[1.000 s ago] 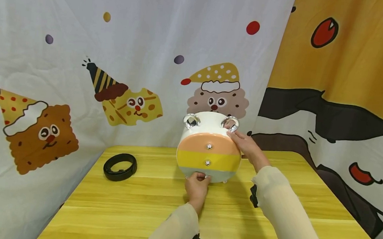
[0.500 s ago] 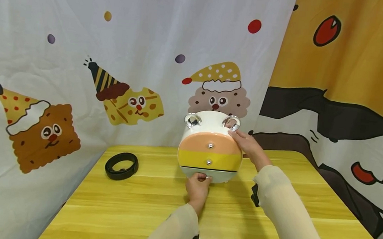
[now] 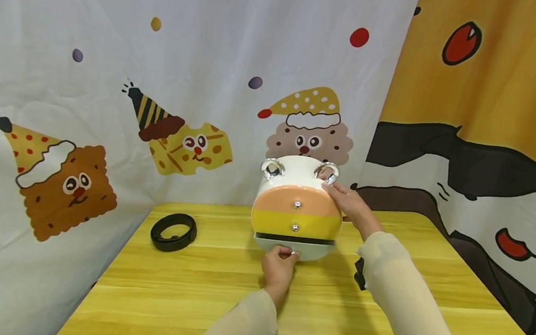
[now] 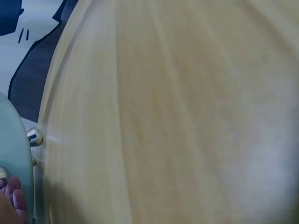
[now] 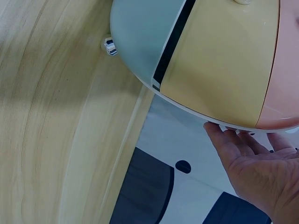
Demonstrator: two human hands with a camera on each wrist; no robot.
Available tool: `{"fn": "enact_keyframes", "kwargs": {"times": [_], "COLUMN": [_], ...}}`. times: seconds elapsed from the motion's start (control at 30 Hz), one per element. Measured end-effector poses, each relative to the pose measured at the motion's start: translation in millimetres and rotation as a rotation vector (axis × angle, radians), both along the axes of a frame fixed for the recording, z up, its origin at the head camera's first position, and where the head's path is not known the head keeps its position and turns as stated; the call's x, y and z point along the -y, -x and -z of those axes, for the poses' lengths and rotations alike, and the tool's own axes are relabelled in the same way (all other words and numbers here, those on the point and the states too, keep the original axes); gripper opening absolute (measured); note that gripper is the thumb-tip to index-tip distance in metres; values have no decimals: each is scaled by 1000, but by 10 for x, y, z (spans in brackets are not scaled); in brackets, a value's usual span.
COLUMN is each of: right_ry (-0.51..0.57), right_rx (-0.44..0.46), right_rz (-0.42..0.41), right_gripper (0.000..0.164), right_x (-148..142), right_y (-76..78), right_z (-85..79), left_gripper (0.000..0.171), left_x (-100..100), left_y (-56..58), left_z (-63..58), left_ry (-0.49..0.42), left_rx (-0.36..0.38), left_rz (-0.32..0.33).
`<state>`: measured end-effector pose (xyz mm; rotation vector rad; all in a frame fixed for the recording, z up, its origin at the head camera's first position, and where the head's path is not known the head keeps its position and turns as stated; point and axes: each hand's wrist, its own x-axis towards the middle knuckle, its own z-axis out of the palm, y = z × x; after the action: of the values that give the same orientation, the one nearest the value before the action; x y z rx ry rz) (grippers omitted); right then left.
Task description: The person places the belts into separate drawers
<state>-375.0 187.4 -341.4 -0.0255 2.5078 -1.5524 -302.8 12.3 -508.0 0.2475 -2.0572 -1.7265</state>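
A small oval drawer box [image 3: 296, 171] with a white shell and two silver ring ears stands on the wooden table. Its front has an orange drawer [image 3: 275, 197], a yellow drawer [image 3: 270, 222] and a grey-green bottom drawer [image 3: 315, 251], each with a silver knob. The bottom drawer is pulled out slightly, showing a dark gap above it. My left hand [image 3: 278, 269] pinches the bottom drawer's knob [image 4: 3, 176], mostly cut off in the left wrist view. Against the box's right side, below the ear, rests my right hand [image 5: 264, 170] with its fingers extended.
A coiled black belt [image 3: 173, 232] lies on the table [image 3: 181, 287] left of the box. Behind the table hangs a white curtain [image 3: 222, 36] printed with cartoon food, with a yellow cartoon print at right. Silver feet [image 5: 110, 46] support the box.
The bottom drawer has come out towards me, and a dark gap has appeared and widened above it. My left hand has moved slightly with the knob. My right hand stays on the box.
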Motion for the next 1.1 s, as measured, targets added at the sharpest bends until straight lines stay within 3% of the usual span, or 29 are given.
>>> {"fn": "enact_keyframes", "kwargs": {"times": [0.57,1.1], "right_ry": [12,7], "right_rx": [3,7], "right_rz": [-11,-5], "right_gripper": [81,77], "right_x": [-14,-22], "right_y": [6,6], "right_z": [-5,6], "left_gripper": [19,20], "left_x": [45,107], "left_y": [-207,-527], "left_z": [37,-13], "left_ry": [-17,-32], "left_rx": [-15,20], "left_rz": [57,141]}}
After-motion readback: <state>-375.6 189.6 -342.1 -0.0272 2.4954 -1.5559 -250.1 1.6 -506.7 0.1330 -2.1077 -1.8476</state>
